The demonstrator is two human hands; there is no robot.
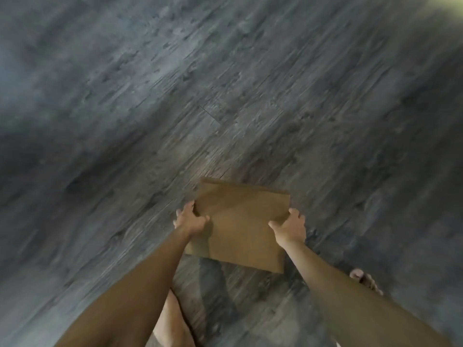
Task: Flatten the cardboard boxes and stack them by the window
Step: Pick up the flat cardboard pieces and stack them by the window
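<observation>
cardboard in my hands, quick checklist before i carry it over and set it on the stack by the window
1. Cardboard flattened: ok, it looks like one flat sheet.
2. Left hand grips its left edge: ok.
3. Right hand grips its right edge: ok.
4. Cardboard clear of the floor: ok, held above it.
5. Floor ahead free of obstacles: ok in this blurred view.
6. Window and stack in sight: cannot tell, neither shows.
</observation>
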